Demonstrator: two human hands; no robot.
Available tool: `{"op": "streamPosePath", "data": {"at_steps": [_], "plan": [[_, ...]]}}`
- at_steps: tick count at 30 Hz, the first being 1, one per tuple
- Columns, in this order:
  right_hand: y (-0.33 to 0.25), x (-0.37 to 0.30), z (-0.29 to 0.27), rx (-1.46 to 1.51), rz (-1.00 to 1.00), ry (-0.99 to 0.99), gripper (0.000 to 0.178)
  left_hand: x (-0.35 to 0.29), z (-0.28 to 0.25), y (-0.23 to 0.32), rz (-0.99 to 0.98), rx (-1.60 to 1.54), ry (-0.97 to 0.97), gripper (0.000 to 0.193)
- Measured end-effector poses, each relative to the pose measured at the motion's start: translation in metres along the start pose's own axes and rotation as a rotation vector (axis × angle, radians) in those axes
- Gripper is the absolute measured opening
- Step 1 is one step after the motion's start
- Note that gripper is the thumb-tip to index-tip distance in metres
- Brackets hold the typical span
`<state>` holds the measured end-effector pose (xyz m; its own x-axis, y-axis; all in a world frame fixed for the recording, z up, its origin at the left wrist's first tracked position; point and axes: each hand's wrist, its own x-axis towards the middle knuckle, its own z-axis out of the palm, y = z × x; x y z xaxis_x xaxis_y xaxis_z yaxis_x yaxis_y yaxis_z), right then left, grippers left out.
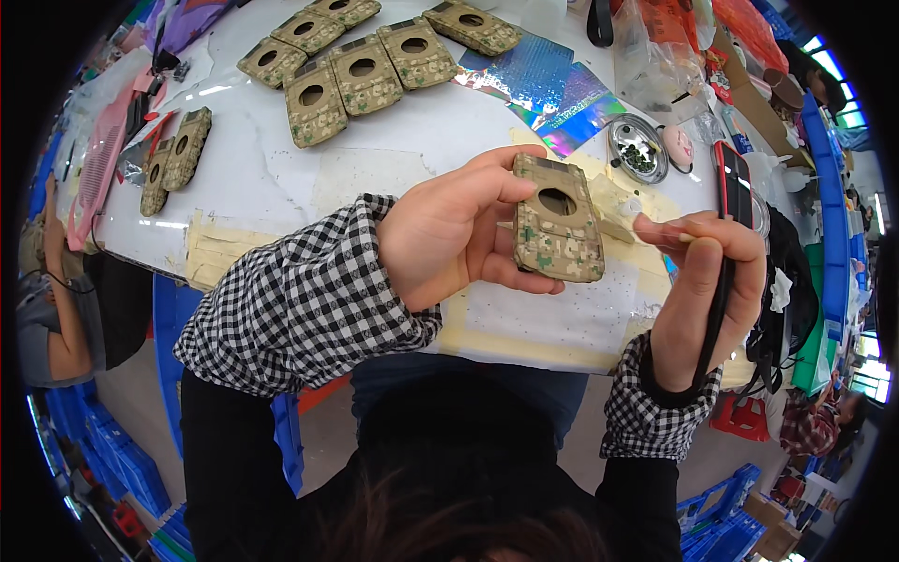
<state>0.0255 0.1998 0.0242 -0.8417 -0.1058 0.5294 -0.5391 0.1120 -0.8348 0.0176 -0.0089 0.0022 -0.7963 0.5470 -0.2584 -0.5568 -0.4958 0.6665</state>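
Observation:
My left hand (449, 220) holds a toy tank hull (559, 229) in pixel camouflage, with a dark round hole in its top. The thumb lies on the upper edge and the fingers curl under it. To the right, apart from the hull, my right hand (707, 281) is closed around a slim black tool (719, 314) running down along the palm. Its thumb and forefinger pinch together near a tiny pale bit, too small to name. Beyond the hands stands a round clear dish (639, 150) of small dark green pieces.
Several like camouflage hulls (361, 73) stand at the back left, and a few more (178, 155) at the far left. Shiny holographic sheets (552, 84), a pink rounded object (676, 147), a red-edged black phone (735, 183) and a pink comb (94, 178) lie about. Other people sit at both sides.

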Motion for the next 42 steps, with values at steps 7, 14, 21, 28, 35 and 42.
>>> {"op": "streamPosePath", "data": {"at_steps": [7,14,21,28,35,42], "plan": [[0.017,0.008,-0.021,-0.720,-0.230,0.025,0.005,0.001,-0.008,0.001,0.004,-0.083,-0.095,0.056],[0.024,0.012,-0.016,-0.854,-0.296,-0.066,0.012,-0.001,-0.007,0.001,0.047,0.018,-0.058,0.063],[0.023,0.010,-0.023,-0.818,-0.281,-0.127,0.020,0.000,-0.009,0.001,0.058,0.036,-0.102,0.064],[-0.001,-0.034,-0.046,-0.358,0.108,-0.097,0.078,-0.001,-0.007,-0.002,0.093,0.072,-0.071,0.065],[0.010,-0.056,-0.067,-0.259,0.187,-0.324,0.023,0.001,-0.009,-0.002,0.113,0.043,-0.060,0.063],[0.020,-0.065,-0.050,-0.063,0.395,-0.154,0.014,0.004,-0.010,0.000,0.101,0.064,-0.023,0.059]]}}
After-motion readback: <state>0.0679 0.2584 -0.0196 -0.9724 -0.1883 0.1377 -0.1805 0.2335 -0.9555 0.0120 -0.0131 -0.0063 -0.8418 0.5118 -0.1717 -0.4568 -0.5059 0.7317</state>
